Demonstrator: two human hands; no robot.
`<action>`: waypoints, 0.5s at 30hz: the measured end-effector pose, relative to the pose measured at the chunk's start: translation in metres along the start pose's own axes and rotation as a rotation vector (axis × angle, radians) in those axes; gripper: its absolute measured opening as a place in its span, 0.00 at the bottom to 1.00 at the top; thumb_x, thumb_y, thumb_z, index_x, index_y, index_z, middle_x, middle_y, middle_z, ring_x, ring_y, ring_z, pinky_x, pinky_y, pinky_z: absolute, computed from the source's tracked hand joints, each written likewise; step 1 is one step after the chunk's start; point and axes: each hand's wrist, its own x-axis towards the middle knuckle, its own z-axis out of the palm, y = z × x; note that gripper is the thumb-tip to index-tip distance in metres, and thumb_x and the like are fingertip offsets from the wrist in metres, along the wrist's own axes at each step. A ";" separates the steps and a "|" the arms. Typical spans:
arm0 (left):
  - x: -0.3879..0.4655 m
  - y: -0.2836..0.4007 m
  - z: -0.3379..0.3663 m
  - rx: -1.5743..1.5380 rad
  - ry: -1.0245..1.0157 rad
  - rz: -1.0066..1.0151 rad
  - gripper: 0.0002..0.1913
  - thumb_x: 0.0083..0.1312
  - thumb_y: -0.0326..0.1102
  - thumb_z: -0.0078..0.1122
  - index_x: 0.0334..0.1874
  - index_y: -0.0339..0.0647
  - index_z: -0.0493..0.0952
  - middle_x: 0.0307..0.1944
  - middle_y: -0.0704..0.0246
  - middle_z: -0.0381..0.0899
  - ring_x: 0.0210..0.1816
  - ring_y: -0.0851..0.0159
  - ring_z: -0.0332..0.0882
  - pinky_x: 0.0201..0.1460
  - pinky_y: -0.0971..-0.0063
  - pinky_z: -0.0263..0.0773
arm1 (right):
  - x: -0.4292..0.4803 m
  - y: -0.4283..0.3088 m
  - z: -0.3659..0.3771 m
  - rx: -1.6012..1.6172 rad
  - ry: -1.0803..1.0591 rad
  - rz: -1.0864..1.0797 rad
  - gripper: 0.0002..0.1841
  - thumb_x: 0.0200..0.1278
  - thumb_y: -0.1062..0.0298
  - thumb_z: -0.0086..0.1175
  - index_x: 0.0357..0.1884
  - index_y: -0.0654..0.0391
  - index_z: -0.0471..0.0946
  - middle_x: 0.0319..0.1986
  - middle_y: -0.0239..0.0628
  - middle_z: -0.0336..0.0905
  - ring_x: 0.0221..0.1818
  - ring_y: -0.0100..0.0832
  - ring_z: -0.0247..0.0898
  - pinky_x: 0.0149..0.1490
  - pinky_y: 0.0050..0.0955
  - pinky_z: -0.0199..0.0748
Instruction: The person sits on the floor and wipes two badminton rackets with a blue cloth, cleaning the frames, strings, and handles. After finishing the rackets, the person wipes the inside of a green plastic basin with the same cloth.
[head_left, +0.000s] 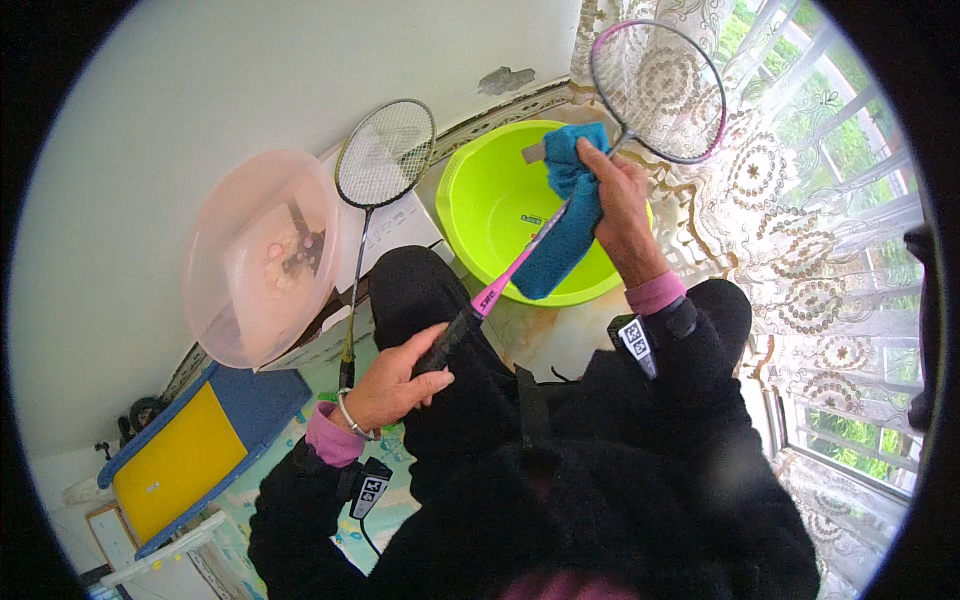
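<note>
My left hand (397, 379) grips the black handle of a badminton racket (501, 291) with a pink and grey shaft. The racket slants up to the right, its strung oval head in front of the lace curtain. My right hand (619, 191) is closed around a blue cloth (562, 247) wrapped about the upper shaft, just below the head. Part of the cloth hangs down along the shaft, and a pale tag sticks out at its left. Beneath the cloth and shaft stands a bright green plastic basin (469, 217). No water can be made out in it.
A second badminton racket (365, 225) leans across a white box (397, 232) at the left. On the box a translucent pink basin (262, 255) stands tilted by the wall. A blue and yellow padded object (184, 457) lies lower left. Lace curtains (757, 172) cover the window at right.
</note>
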 end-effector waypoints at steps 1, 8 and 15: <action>0.000 0.000 0.000 -0.084 -0.054 -0.133 0.30 0.67 0.34 0.59 0.70 0.37 0.61 0.39 0.66 0.77 0.33 0.72 0.78 0.35 0.78 0.74 | -0.003 0.002 0.003 0.033 -0.051 -0.043 0.16 0.66 0.63 0.57 0.42 0.69 0.79 0.32 0.38 0.82 0.29 0.27 0.77 0.36 0.26 0.77; 0.014 0.005 0.019 -0.463 0.091 0.057 0.29 0.66 0.30 0.58 0.68 0.33 0.62 0.29 0.72 0.71 0.24 0.77 0.70 0.24 0.82 0.67 | -0.054 0.014 0.017 -0.192 -0.313 -0.034 0.15 0.63 0.61 0.58 0.40 0.65 0.80 0.29 0.32 0.77 0.33 0.21 0.70 0.39 0.23 0.69; 0.029 0.013 0.016 -0.264 0.251 0.168 0.30 0.64 0.29 0.59 0.69 0.34 0.63 0.37 0.70 0.76 0.30 0.76 0.74 0.28 0.83 0.70 | -0.089 0.006 0.000 -0.720 -0.372 -0.344 0.11 0.55 0.68 0.62 0.31 0.64 0.72 0.22 0.36 0.67 0.28 0.27 0.64 0.34 0.30 0.63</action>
